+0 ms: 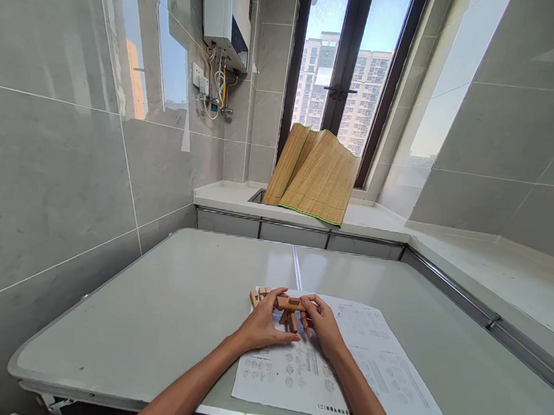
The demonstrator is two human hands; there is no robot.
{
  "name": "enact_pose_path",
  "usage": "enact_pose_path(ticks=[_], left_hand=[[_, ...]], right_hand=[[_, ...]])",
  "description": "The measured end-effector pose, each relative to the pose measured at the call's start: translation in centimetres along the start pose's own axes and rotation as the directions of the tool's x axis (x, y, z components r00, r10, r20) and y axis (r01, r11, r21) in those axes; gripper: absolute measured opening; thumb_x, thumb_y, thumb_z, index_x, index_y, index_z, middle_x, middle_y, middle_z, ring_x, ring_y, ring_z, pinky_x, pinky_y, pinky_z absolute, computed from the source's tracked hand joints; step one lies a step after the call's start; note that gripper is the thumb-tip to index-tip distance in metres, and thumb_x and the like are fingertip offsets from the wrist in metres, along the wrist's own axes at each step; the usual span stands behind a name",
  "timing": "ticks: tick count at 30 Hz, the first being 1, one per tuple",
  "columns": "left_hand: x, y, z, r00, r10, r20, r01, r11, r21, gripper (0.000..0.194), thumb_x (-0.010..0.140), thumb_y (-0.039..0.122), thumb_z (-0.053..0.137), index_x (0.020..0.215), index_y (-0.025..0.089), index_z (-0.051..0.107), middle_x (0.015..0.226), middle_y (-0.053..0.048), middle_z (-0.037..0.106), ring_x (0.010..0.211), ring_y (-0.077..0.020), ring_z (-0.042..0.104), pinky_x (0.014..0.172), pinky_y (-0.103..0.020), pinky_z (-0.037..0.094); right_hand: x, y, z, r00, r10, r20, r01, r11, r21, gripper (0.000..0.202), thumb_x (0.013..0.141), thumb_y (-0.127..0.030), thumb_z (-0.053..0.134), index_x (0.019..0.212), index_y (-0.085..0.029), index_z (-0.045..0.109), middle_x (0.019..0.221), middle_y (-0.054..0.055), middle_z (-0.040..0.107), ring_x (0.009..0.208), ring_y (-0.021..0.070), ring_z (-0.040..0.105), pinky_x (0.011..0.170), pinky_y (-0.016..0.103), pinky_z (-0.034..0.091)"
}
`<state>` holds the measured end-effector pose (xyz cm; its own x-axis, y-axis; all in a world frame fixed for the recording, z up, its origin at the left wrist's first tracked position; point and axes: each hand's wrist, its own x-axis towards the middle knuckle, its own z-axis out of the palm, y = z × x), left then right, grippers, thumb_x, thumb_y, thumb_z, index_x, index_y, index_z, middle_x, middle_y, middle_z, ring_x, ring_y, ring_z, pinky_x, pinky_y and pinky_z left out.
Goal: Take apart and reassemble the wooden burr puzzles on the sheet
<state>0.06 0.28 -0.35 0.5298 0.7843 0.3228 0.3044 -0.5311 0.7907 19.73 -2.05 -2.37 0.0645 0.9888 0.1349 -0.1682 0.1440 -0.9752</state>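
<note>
Both hands hold a small notched wooden piece (pixel 289 304) over a printed sheet (pixel 296 374) on the table. My left hand (pixel 264 325) grips its left end, with the thumb stretched below it. At the right end, my right hand (pixel 319 321) pinches the piece between its fingers. Another wooden piece (pixel 293 322) points down from beneath the held one; whether they are joined is unclear. More wooden pieces (pixel 254 298) lie at the sheet's upper left corner, partly hidden by my left hand. The sheet carries small drawings and text.
The pale folding table (pixel 172 302) has a seam down its middle. Behind it, a bamboo mat (pixel 322 179) leans against the window on a white counter (pixel 375 219). A tiled wall (pixel 54 164) stands at the left, and a metal rail (pixel 452 282) runs along the right.
</note>
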Motion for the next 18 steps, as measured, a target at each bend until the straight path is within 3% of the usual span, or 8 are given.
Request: enact_pose_path(ticks=[7,11,15,18], left_hand=[[0.2,0.2,0.0,0.998,-0.063,0.009,0.064,0.987,-0.146,0.102,0.056,0.047,0.095,0.142,0.022,0.047,0.135,-0.015,0.059,0.113,-0.0307,0.064,0.103,-0.049,0.05],[0.7,0.6,-0.4,0.985,-0.163,0.059,0.173,0.915,-0.365,0.091,0.064,0.048,0.092,0.138,0.02,0.048,0.135,-0.017,0.06,0.111,-0.0281,0.067,0.102,-0.046,0.051],[1.0,0.9,-0.9,0.96,-0.24,0.144,0.279,0.774,-0.568,0.074,0.08,0.058,0.079,0.135,0.017,0.052,0.128,-0.018,0.068,0.116,-0.0293,0.068,0.107,-0.047,0.048],[1.0,1.3,-1.3,0.959,-0.203,0.195,0.282,0.696,-0.66,0.065,0.088,0.066,0.065,0.128,0.016,0.06,0.121,-0.017,0.073,0.115,-0.0306,0.069,0.108,-0.048,0.047]], right_hand=[[0.6,0.0,-1.1,0.974,-0.055,-0.221,0.082,0.99,0.113,0.047,0.078,-0.062,0.075,0.097,-0.021,0.063,0.076,0.0,0.065,0.047,0.0093,0.043,0.041,0.024,0.034],[0.6,0.6,-1.3,0.936,-0.109,-0.334,0.054,0.984,-0.168,0.043,0.085,-0.063,0.066,0.097,-0.022,0.059,0.081,0.005,0.072,0.056,0.0164,0.057,0.048,0.028,0.041],[0.2,1.1,-0.9,0.933,-0.166,-0.318,0.031,0.921,-0.389,0.037,0.085,-0.06,0.065,0.089,-0.024,0.059,0.073,0.004,0.074,0.064,0.0222,0.065,0.063,0.034,0.049],[0.0,1.2,-0.6,0.937,-0.195,-0.29,0.044,0.889,-0.455,0.032,0.083,-0.056,0.068,0.084,-0.026,0.061,0.07,0.003,0.073,0.068,0.0246,0.066,0.066,0.035,0.048]])
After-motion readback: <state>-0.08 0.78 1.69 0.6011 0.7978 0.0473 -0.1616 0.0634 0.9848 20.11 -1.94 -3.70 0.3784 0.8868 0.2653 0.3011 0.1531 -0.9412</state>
